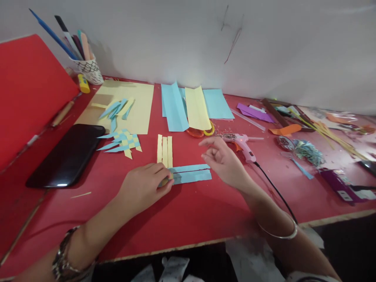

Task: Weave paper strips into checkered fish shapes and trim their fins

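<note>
Upright yellow paper strips (pixel 165 150) and sideways blue paper strips (pixel 192 177) meet at a corner on the red table. My left hand (pixel 143 184) covers that corner, its thumb and fingers closed on the strips; the crossing itself is mostly hidden. Just past the right ends of the blue strips, my right hand (pixel 225 162) hovers with fingers apart and loosely bent, holding nothing. A woven blue and yellow paper piece with pointed ends (pixel 125 141) lies left of the yellow strips.
A black phone (pixel 66 154) lies on the left, near a pen cup (pixel 89 70). Folded blue and yellow sheets (pixel 198 107) rest at the back over scissors (pixel 195 132). Right of my right hand sits a pink glue gun (pixel 245 149) with a trailing cord.
</note>
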Demonstrator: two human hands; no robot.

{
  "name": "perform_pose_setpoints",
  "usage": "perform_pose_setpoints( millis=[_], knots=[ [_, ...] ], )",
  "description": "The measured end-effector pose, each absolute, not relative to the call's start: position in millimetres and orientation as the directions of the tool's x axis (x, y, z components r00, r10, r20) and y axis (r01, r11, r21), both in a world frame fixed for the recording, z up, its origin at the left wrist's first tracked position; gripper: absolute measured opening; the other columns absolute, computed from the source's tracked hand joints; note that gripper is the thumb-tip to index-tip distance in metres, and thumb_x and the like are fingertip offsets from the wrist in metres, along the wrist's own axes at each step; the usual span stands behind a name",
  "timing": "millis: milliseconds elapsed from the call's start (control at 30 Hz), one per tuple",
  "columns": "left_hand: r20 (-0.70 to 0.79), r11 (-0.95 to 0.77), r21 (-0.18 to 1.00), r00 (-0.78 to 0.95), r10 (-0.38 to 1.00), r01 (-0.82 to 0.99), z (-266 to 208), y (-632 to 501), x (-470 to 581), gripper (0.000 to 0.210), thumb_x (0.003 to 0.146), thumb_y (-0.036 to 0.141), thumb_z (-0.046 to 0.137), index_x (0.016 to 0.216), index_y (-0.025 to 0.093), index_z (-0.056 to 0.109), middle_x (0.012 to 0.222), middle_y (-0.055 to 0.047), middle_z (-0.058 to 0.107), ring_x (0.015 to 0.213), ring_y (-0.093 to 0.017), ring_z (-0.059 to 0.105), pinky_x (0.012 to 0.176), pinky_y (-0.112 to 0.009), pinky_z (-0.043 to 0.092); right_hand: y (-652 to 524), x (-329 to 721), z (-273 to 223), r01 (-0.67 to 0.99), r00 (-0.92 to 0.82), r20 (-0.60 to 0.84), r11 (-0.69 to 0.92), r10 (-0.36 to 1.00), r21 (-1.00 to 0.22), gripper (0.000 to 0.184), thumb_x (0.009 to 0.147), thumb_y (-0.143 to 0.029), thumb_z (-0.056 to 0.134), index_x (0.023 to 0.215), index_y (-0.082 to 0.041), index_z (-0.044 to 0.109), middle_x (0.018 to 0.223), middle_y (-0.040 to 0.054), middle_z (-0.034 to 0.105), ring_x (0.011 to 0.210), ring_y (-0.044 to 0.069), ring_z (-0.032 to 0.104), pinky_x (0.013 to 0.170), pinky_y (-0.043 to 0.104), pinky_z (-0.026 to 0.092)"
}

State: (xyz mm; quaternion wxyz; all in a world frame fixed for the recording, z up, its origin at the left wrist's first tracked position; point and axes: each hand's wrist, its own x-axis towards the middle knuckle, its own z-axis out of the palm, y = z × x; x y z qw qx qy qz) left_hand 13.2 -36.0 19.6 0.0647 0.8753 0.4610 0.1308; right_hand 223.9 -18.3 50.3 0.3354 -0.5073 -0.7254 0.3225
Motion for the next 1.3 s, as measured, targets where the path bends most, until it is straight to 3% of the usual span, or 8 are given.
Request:
perform_pose_setpoints(
  millis=[133, 233, 333, 533, 833, 1033, 1167, 1300],
  knots=[
    [0.161, -0.639, 0.261, 0.620, 0.768, 0.724, 16, -31, 11, 0.014, 0.080, 0.024, 0.043, 0.079, 0.020, 0.057, 0.080, -0.002, 0.064, 0.076, -0.018, 0.059, 0.066, -0.028, 0.042, -17, 228, 39, 0.695, -0.286, 0.335, 0.435, 0.898, -0.573, 0.022, 0.076, -0.007, 0.041, 0.094, -0.019, 0.047, 0.089, 0.0044, 0.045, 0.077, 0.013, 0.049, 0.076, 0.031, 0.041],
    [0.166, -0.630, 0.304, 0.611, 0.774, 0.715, 13, -28, 10, 0.013, 0.079, 0.024, 0.047, 0.089, 0.019, 0.055, 0.086, -0.004, 0.062, 0.081, -0.019, 0.058, 0.069, -0.030, 0.042, -18, 227, 37, 0.736, -0.465, 0.192, 0.498, 0.864, -0.458, 0.018, 0.079, -0.013, 0.046, 0.095, -0.017, 0.050, 0.092, 0.0065, 0.051, 0.086, 0.017, 0.050, 0.077, 0.032, 0.041],
    [0.146, -0.577, 0.373, 0.568, 0.810, 0.727, 11, -27, 10, 0.019, 0.079, 0.031, 0.048, 0.093, 0.019, 0.053, 0.088, -0.004, 0.060, 0.082, -0.019, 0.057, 0.067, -0.030, 0.042, -20, 225, 39, 0.794, -0.536, -0.019, 0.496, 0.844, -0.352, 0.018, 0.079, -0.018, 0.051, 0.097, -0.016, 0.054, 0.094, 0.0078, 0.053, 0.087, 0.019, 0.050, 0.075, 0.031, 0.040],
    [0.093, -0.514, 0.425, 0.529, 0.843, 0.745, 10, -24, 10, 0.024, 0.078, 0.038, 0.048, 0.093, 0.019, 0.052, 0.090, -0.004, 0.060, 0.082, -0.019, 0.057, 0.069, -0.030, 0.042, -21, 221, 41, 0.813, -0.554, -0.124, 0.504, 0.823, -0.290, 0.020, 0.083, -0.012, 0.043, 0.098, -0.015, 0.056, 0.091, 0.0055, 0.057, 0.080, 0.016, 0.053, 0.068, 0.027, 0.033],
    [0.102, -0.484, 0.457, 0.496, 0.862, 0.746, 17, -27, 9, 0.029, 0.088, 0.029, 0.026, 0.092, 0.018, 0.053, 0.088, -0.005, 0.064, 0.082, -0.018, 0.059, 0.069, -0.031, 0.043, -17, 224, 36, 0.803, -0.563, -0.023, 0.540, 0.826, -0.253, 0.023, 0.087, -0.022, 0.040, 0.082, -0.018, 0.062, 0.082, 0.0026, 0.062, 0.076, 0.014, 0.051, 0.066, 0.028, 0.023],
    [0.078, -0.461, 0.468, 0.485, 0.871, 0.753, 20, -26, 10, 0.028, 0.087, 0.029, 0.027, 0.093, 0.018, 0.053, 0.090, -0.006, 0.065, 0.081, -0.018, 0.059, 0.068, -0.031, 0.043, -17, 226, 35, 0.817, -0.527, 0.026, 0.515, 0.849, -0.261, 0.013, 0.081, -0.026, 0.052, 0.082, -0.019, 0.063, 0.084, 0.0022, 0.063, 0.077, 0.015, 0.052, 0.071, 0.029, 0.022],
    [0.086, -0.471, 0.474, 0.494, 0.865, 0.744, 19, -25, 10, 0.029, 0.087, 0.028, 0.026, 0.092, 0.018, 0.053, 0.089, -0.006, 0.065, 0.082, -0.019, 0.059, 0.070, -0.032, 0.042, -19, 225, 35, 0.820, -0.523, -0.021, 0.496, 0.852, -0.285, 0.016, 0.084, -0.019, 0.046, 0.086, -0.018, 0.062, 0.086, 0.0016, 0.062, 0.074, 0.012, 0.052, 0.071, 0.029, 0.021],
    [0.078, -0.470, 0.468, 0.495, 0.866, 0.748, 19, -25, 10, 0.028, 0.087, 0.028, 0.027, 0.091, 0.018, 0.053, 0.086, -0.005, 0.065, 0.079, -0.018, 0.059, 0.068, -0.030, 0.042, -20, 224, 35, 0.833, -0.525, -0.029, 0.506, 0.851, -0.223, 0.025, 0.086, -0.014, 0.038, 0.082, -0.018, 0.063, 0.081, 0.0023, 0.061, 0.072, 0.013, 0.051, 0.068, 0.030, 0.019]
  ],
)
